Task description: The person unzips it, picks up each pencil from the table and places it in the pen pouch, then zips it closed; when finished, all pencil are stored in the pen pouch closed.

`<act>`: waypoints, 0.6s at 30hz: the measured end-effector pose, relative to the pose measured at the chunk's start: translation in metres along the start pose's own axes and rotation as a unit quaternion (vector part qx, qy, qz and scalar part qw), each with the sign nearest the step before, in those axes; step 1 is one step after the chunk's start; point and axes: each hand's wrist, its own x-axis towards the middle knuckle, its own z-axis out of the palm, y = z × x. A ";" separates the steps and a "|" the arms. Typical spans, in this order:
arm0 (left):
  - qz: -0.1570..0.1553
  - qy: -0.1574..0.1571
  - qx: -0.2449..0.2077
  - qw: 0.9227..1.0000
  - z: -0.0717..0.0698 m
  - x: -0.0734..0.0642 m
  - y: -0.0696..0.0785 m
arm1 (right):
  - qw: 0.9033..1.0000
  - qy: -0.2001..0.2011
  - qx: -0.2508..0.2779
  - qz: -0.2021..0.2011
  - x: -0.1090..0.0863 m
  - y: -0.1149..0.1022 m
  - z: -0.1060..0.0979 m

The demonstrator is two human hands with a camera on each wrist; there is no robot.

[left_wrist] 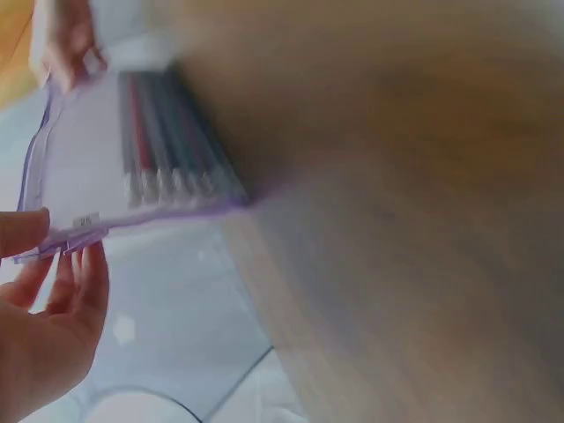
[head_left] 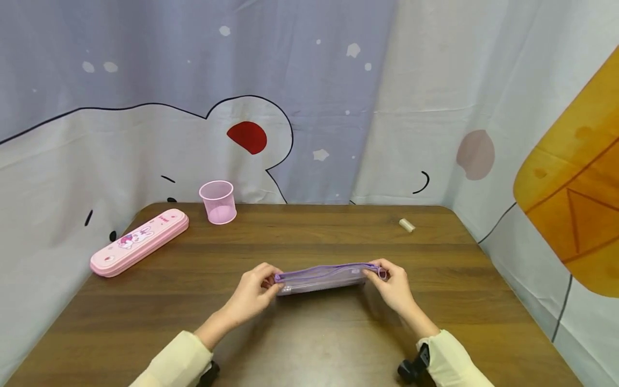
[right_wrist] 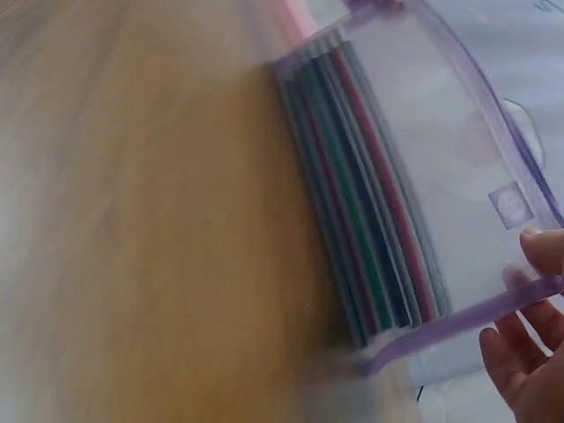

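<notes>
Both hands hold a clear zip pouch (head_left: 324, 277) with purple edging, stretched between them over the middle of the table. My left hand (head_left: 250, 294) pinches its left upper corner between thumb and fingers. At the opposite end, my right hand (head_left: 390, 285) pinches the right upper corner beside a purple loop. Inside the pouch, several slim pens (right_wrist: 357, 189) in red, green and dark colours lie side by side along the lower edge, as the right wrist view shows. The left wrist view shows the ends of these pens (left_wrist: 167, 181) close to the pouch's purple side seam.
A pink pencil case (head_left: 140, 242) with a rabbit picture lies at the table's left edge. Beside it, near the back edge, stands a translucent pink cup (head_left: 218, 203). A small pale cylinder (head_left: 407, 225) lies at the back right. Patterned curtain (head_left: 411, 107) hangs behind the wooden table (head_left: 309, 344).
</notes>
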 end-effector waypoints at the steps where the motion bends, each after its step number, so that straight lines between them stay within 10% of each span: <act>1: -0.031 0.005 -0.012 0.999 -0.001 0.005 -0.001 | 0.999 0.004 0.024 0.025 0.001 -0.002 0.000; 8: -0.163 0.032 -0.069 0.984 0.001 0.030 -0.015 | 0.977 0.032 0.173 0.122 0.002 -0.011 0.008; 18: -0.162 0.004 -0.096 0.982 -0.001 0.035 -0.027 | 0.965 0.052 0.238 0.095 -0.008 -0.006 0.011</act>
